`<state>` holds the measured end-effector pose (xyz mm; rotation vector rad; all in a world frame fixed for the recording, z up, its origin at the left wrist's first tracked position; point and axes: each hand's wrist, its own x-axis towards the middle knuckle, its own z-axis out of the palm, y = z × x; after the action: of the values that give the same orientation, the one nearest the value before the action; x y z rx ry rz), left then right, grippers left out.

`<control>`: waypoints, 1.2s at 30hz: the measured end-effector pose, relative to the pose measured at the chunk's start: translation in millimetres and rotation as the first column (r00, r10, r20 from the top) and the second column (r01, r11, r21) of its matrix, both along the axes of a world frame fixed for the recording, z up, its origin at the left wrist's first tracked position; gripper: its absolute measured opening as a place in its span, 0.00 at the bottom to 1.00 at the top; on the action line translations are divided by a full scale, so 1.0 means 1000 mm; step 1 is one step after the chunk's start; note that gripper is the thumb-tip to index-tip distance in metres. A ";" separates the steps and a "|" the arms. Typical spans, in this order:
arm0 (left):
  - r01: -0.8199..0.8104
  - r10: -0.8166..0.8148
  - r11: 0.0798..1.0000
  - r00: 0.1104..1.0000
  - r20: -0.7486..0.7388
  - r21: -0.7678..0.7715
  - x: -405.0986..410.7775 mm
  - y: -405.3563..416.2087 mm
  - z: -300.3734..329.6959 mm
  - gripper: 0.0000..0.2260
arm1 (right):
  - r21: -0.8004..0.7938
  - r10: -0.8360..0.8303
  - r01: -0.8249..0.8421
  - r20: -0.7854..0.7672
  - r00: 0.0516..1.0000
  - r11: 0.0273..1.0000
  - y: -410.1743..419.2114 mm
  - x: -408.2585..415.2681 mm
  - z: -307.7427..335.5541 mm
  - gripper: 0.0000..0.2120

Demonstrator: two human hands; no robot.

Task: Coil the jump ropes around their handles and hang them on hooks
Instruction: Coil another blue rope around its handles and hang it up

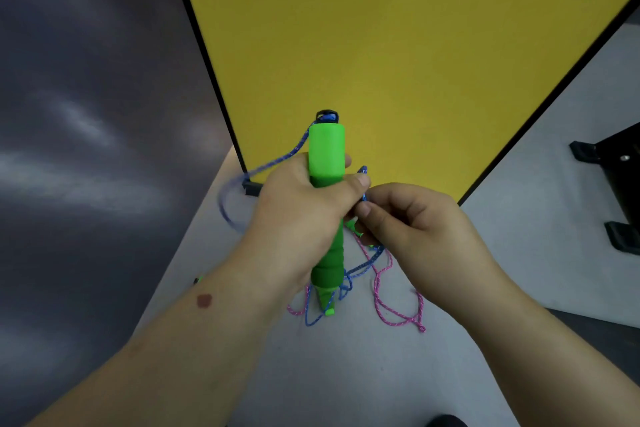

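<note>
The green handle (pixel 327 156) stands nearly upright in the middle of the view, held in the air in front of a yellow panel (pixel 398 45). Its upper part is smooth and bright, its lower part is darker and ribbed, and a black cap sits on its top end. The left hand (pixel 304 204) grips the handle around its middle, fingers curled behind it and the thumb laid across the front. A blue rope (pixel 277 161) leaves the cap, runs down to the left behind this hand and loops out, blurred, over the floor. The right hand (pixel 412 218) is just beside the left one, touching it at the thumb, and pinches a short stretch of blue rope between thumb and forefinger close to the handle. Below both hands, a loose tangle of blue rope and pink rope (pixel 384 305) lies on the grey floor (pixel 346 374). The panel has a black frame, and a black bracket (pixel 623 184) lies on the floor at the right edge.
</note>
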<state>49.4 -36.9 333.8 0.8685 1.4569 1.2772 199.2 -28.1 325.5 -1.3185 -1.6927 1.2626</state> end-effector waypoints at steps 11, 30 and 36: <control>-0.219 0.209 0.976 0.949 0.238 0.013 -0.032 0.016 0.012 0.05 | -0.115 -0.074 0.069 -0.032 0.997 0.991 0.003 0.004 -0.007 0.08; -0.056 0.054 0.998 0.989 0.135 0.012 -0.017 0.009 0.007 0.09 | -0.087 -0.041 0.032 -0.099 0.994 0.996 0.004 0.003 0.001 0.08; -0.050 0.044 0.994 0.997 0.063 0.094 -0.010 0.007 0.007 0.08 | -0.096 0.057 -0.061 -0.052 0.997 0.994 0.001 0.004 0.002 0.07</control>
<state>38.9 -30.1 340.6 0.8554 1.3847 1.4065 203.5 -27.1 328.0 -1.2905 -1.6654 1.4161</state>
